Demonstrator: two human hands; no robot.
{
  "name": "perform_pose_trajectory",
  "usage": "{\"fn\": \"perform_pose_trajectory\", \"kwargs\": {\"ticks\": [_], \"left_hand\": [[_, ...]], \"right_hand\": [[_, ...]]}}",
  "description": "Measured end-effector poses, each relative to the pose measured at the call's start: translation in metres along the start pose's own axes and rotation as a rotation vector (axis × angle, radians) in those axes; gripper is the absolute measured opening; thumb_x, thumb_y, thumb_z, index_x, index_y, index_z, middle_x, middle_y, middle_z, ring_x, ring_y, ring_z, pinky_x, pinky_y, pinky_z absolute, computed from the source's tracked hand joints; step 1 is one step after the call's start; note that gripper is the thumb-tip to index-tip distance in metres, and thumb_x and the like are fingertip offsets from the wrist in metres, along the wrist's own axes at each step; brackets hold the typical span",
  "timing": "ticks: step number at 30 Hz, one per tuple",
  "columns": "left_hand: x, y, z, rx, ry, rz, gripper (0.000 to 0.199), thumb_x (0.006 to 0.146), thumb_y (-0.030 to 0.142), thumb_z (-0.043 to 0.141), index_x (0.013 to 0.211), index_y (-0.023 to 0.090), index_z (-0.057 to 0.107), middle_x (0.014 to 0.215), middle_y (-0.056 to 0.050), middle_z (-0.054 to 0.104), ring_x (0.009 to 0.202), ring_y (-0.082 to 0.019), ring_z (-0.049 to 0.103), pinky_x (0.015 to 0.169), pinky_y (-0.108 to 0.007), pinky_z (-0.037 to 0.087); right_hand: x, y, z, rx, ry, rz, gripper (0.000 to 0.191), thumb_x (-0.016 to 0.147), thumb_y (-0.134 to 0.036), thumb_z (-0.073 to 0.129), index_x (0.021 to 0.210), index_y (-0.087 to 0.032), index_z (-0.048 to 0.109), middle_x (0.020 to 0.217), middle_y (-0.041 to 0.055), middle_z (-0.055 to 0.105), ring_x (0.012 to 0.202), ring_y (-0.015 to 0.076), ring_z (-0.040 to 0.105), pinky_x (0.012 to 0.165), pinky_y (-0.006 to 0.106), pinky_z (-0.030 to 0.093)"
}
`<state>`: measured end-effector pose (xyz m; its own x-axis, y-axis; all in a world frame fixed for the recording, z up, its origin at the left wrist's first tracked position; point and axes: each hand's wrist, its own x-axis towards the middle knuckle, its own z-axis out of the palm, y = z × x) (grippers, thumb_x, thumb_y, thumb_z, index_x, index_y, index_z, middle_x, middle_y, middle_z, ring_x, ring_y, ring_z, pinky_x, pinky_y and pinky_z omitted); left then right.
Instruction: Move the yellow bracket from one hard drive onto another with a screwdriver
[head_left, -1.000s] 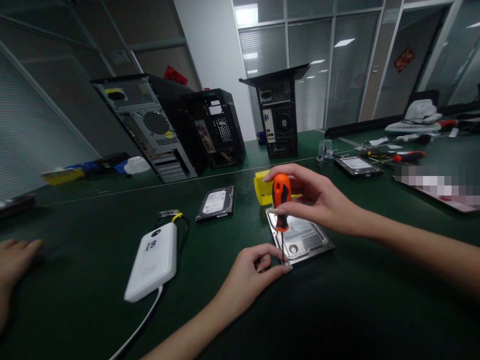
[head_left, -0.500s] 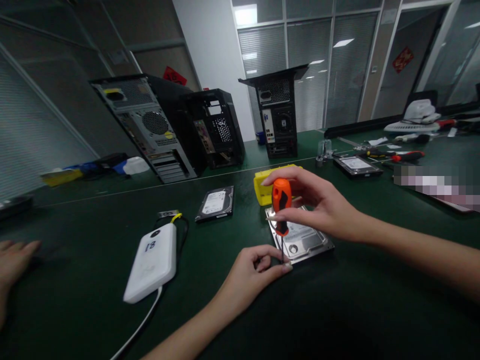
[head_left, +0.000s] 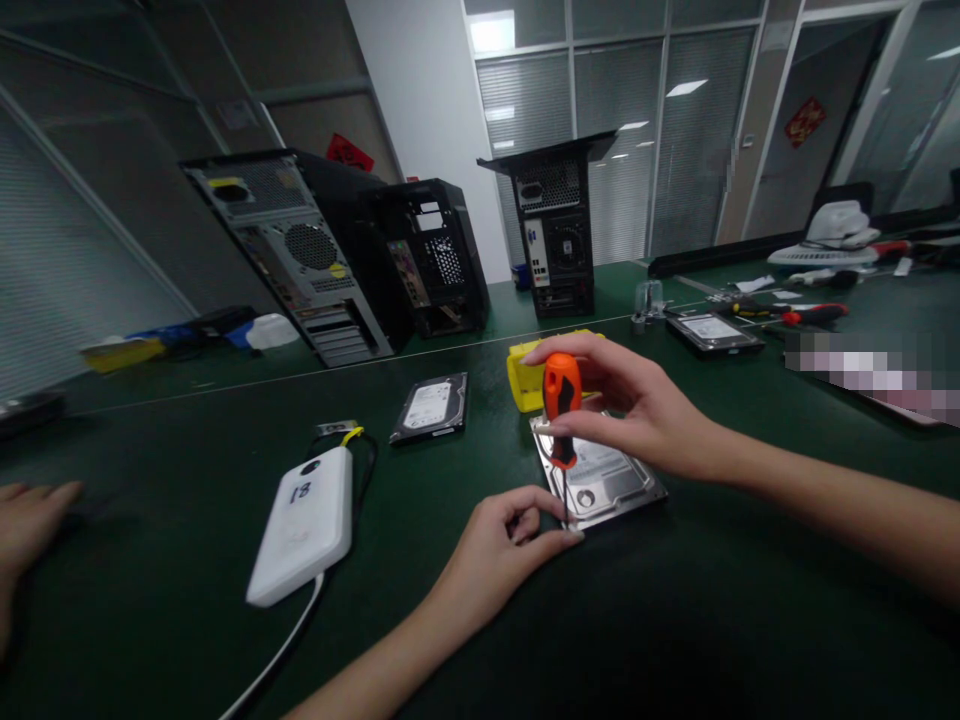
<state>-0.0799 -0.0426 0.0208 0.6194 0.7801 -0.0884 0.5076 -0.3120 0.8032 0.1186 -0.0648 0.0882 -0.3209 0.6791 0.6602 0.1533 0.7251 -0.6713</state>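
Observation:
My right hand (head_left: 630, 405) grips the orange-and-black handle of a screwdriver (head_left: 564, 395) between thumb and fingers. The screwdriver stands nearly upright, its thin shaft reaching down to the near corner of a silver hard drive (head_left: 615, 490). At that corner my left hand (head_left: 517, 530) is closed, thumb and index finger on the drive's edge on either side of the shaft tip. The fingers hide the tip itself and any screw beneath it. Just behind the hard drive sits a yellow plastic box (head_left: 527, 378), partly covered by my right hand.
Another hard drive (head_left: 431, 405) lies left of the yellow box, and one more (head_left: 712, 332) at the right. A white power bank (head_left: 304, 525) with a cable is at left. Computer cases (head_left: 352, 250) stand behind. Another person's hand (head_left: 30, 525) rests at the left edge.
The screwdriver handle and my right fingers have shifted very slightly; the tip stays at the same corner. My left hand keeps its place, and the hard drive has hardly moved.

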Motion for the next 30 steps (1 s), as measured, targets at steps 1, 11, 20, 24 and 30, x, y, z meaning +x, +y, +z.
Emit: {"fn": "perform_pose_trajectory", "kwargs": {"ticks": [1,11,20,24,30], "left_hand": [[0.000,-0.001,0.000,0.007,0.006,0.006,0.034,0.073,0.047,0.063,0.088,0.016,0.066,0.057,0.007,0.028,0.055,-0.009,0.030,0.055,-0.021,0.023],[-0.002,0.000,0.002,0.058,0.042,0.036,0.032,0.075,0.047,0.062,0.087,0.017,0.064,0.059,0.006,0.033,0.058,-0.010,0.034,0.055,-0.022,0.025],[0.002,0.004,0.000,0.122,0.081,0.116,0.027,0.079,0.041,0.059,0.094,0.019,0.056,0.087,0.000,0.059,0.077,-0.015,0.052,0.066,-0.023,0.038],[0.005,0.005,0.002,0.162,0.090,0.104,0.028,0.081,0.042,0.055,0.098,0.020,0.053,0.086,0.000,0.061,0.078,-0.015,0.054,0.071,-0.024,0.039],[0.014,0.006,0.004,0.270,0.124,0.087,0.027,0.084,0.046,0.050,0.098,0.023,0.052,0.083,0.002,0.060,0.075,-0.014,0.054,0.066,-0.024,0.037]], "right_hand": [[0.000,0.001,0.000,0.005,0.002,-0.001,0.043,0.080,-0.022,0.062,0.120,-0.026,0.048,0.115,0.0025,0.052,0.097,0.0136,0.057,0.076,0.024,0.053],[0.008,0.010,-0.003,0.092,-0.032,0.041,0.040,0.078,-0.022,0.062,0.114,-0.022,0.046,0.108,0.0022,0.053,0.092,0.0133,0.056,0.080,0.028,0.052],[0.017,0.015,-0.003,0.080,-0.050,0.052,0.044,0.077,-0.028,0.064,0.116,-0.021,0.045,0.106,0.0038,0.055,0.089,0.0142,0.058,0.077,0.030,0.053],[0.021,0.021,-0.006,0.062,-0.041,0.052,0.046,0.075,-0.029,0.066,0.116,-0.020,0.045,0.110,0.0048,0.054,0.095,0.0156,0.057,0.083,0.032,0.050],[0.026,0.035,-0.017,0.093,-0.013,0.095,0.044,0.075,-0.026,0.065,0.114,-0.021,0.045,0.105,0.0035,0.055,0.092,0.0147,0.057,0.079,0.031,0.052]]}}
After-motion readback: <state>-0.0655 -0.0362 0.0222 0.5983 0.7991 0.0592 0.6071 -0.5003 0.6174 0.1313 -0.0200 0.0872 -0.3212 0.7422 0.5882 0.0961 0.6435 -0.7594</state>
